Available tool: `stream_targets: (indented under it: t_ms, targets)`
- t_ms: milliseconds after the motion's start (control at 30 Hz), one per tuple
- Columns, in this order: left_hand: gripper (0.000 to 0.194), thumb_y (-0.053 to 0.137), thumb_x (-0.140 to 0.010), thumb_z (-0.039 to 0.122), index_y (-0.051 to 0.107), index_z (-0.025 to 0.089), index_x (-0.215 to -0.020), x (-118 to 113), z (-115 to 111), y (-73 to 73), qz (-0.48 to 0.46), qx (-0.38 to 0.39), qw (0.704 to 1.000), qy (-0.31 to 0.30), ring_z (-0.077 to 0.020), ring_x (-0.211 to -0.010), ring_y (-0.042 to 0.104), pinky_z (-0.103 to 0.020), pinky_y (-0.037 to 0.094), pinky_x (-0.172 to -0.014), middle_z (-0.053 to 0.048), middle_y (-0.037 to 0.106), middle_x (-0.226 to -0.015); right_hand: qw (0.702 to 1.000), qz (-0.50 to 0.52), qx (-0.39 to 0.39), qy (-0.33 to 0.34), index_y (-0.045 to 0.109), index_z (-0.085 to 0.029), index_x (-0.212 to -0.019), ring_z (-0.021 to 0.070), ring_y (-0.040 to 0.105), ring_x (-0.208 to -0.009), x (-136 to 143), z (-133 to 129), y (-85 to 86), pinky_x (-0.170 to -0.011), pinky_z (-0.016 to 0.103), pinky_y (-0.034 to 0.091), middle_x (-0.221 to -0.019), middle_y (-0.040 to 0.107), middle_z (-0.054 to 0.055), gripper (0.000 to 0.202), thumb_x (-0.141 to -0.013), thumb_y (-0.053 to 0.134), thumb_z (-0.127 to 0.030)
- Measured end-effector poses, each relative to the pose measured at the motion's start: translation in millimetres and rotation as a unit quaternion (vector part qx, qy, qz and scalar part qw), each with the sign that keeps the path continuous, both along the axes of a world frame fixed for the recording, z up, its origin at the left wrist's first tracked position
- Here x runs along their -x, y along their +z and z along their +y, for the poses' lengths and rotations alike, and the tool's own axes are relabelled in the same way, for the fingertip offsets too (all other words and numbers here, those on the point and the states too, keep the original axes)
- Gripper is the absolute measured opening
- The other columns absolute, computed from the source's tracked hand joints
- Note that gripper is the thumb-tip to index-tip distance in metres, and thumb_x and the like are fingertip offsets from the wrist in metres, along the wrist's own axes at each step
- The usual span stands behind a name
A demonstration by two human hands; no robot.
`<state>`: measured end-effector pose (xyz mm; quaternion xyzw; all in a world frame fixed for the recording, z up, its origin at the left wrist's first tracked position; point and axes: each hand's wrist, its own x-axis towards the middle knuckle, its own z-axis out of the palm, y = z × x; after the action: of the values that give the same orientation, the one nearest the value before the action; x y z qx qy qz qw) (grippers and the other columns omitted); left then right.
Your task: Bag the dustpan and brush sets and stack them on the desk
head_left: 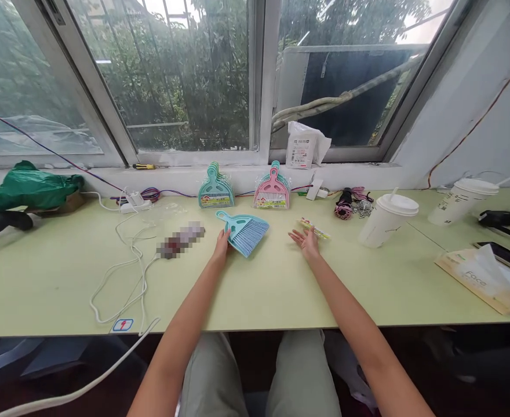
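Observation:
A small teal dustpan with a brush in it lies on the pale green table, handle pointing left and back. My left hand rests against its left edge, fingers touching it. My right hand lies flat and open on the table, just left of a small yellow label card. Against the window ledge stand a stack of teal dustpan sets and a stack of pink ones.
White cables and a power strip lie at the left, with a green bag beyond. Two lidded paper cups, a tissue box and a phone sit at the right. A white packet leans on the sill.

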<state>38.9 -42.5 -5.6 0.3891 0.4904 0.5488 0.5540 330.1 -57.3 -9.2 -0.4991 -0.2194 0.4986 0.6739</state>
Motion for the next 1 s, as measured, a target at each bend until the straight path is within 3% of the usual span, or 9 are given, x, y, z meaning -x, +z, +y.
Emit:
stream_targets:
  t_ms: [133, 267, 367, 467, 600, 700, 767, 833, 1000]
  targets:
    - [0.043, 0.064, -0.072, 0.051, 0.058, 0.021, -0.104, -5.9, -12.1, 9.4, 0.016, 0.003, 0.999, -0.05, -0.0114, -0.061, 0.056, -0.022, 0.045, -0.056, 0.0, 0.059, -0.078, 0.964, -0.237, -0.024, 0.12, 0.058, -0.019, -0.102, 0.0164, 0.066, -0.065, 30.3, -18.4, 4.2, -0.067, 0.033, 0.055, -0.094, 0.066, 0.008, 0.038, -0.088, 0.042, -0.05]
    - [0.045, 0.065, -0.072, 0.049, 0.064, 0.018, -0.105, -21.1, -28.9, 15.4, 0.033, -0.051, 0.986, -0.154, -0.0149, -0.072, 0.057, -0.023, 0.044, -0.063, -0.004, 0.063, -0.084, 0.803, -0.571, -0.153, 0.074, 0.063, -0.024, -0.1, 0.021, 0.059, -0.092, 66.9, -37.8, 13.3, -0.077, 0.033, 0.05, -0.108, 0.06, 0.007, 0.03, -0.09, 0.042, -0.043]
    - [0.046, 0.063, -0.074, 0.051, 0.065, 0.014, -0.102, -33.4, -39.7, 18.7, 0.041, -0.085, 0.972, -0.215, -0.0175, -0.079, 0.057, -0.025, 0.044, -0.069, -0.006, 0.065, -0.087, 0.712, -0.684, -0.154, 0.042, 0.063, -0.023, -0.091, 0.0235, 0.052, -0.1, 77.9, -45.1, 17.1, -0.075, 0.032, 0.047, -0.1, 0.059, 0.009, 0.026, -0.091, 0.042, -0.038]
    - [0.044, 0.054, -0.081, 0.052, 0.066, 0.014, -0.097, -40.3, -45.6, 23.7, 0.073, -0.119, 0.965, -0.223, -0.0177, -0.081, 0.056, -0.026, 0.042, -0.072, -0.006, 0.064, -0.089, 0.701, -0.7, -0.13, 0.044, 0.06, -0.022, -0.084, 0.0211, 0.053, -0.09, 77.4, -45.7, 16.9, -0.072, 0.03, 0.044, -0.09, 0.058, 0.007, 0.028, -0.092, 0.038, -0.036]
    - [0.042, 0.046, -0.085, 0.051, 0.066, 0.015, -0.093, -38.9, -40.5, 25.0, 0.14, -0.153, 0.954, -0.215, -0.0192, -0.084, 0.055, -0.028, 0.042, -0.075, -0.005, 0.065, -0.09, 0.761, -0.631, -0.148, 0.04, 0.058, -0.022, -0.078, 0.0192, 0.054, -0.085, 74.9, -39.4, 18.5, -0.071, 0.03, 0.043, -0.086, 0.057, 0.004, 0.031, -0.092, 0.035, -0.038]
    - [0.037, 0.042, -0.087, 0.044, 0.065, 0.015, -0.096, -25.8, -26.0, 19.3, 0.233, -0.142, 0.95, -0.149, -0.02, -0.088, 0.055, -0.029, 0.041, -0.077, -0.006, 0.065, -0.095, 0.8, -0.574, -0.174, 0.034, 0.057, -0.023, -0.077, 0.019, 0.053, -0.074, 65.2, -33.5, 28.1, -0.066, 0.03, 0.043, -0.075, 0.054, 0.003, 0.038, -0.093, 0.027, -0.041]
    - [0.034, 0.041, -0.087, 0.036, 0.065, 0.016, -0.1, -9.9, -15.3, 16.0, 0.318, -0.117, 0.937, -0.081, -0.0204, -0.09, 0.055, -0.029, 0.04, -0.078, -0.007, 0.065, -0.098, 0.803, -0.568, -0.179, 0.031, 0.057, -0.023, -0.079, 0.0185, 0.053, -0.07, 49.0, -31.6, 37.4, -0.063, 0.03, 0.042, -0.073, 0.053, 0.003, 0.044, -0.095, 0.02, -0.041]
    - [0.033, 0.041, -0.086, 0.034, 0.065, 0.02, -0.104, 8.6, -7.9, 15.3, 0.4, -0.088, 0.911, -0.049, -0.0206, -0.089, 0.056, -0.028, 0.04, -0.076, -0.006, 0.066, -0.098, 0.789, -0.587, -0.18, 0.021, 0.057, -0.022, -0.08, 0.0178, 0.053, -0.074, 27.4, -31.2, 45.3, -0.064, 0.029, 0.04, -0.081, 0.055, 0.004, 0.043, -0.095, 0.022, -0.041]
    - [0.032, 0.044, -0.084, 0.039, 0.071, 0.023, -0.094, 36.8, -8.2, 21.3, 0.567, -0.067, 0.82, -0.038, -0.0256, -0.098, 0.055, -0.029, 0.039, -0.072, -0.009, 0.065, -0.103, 0.65, -0.75, -0.113, 0.045, 0.063, -0.02, -0.075, 0.0174, 0.054, -0.081, -8.2, -30.3, 43.8, -0.063, 0.027, 0.035, -0.09, 0.06, 0.005, 0.036, -0.093, 0.037, -0.037]
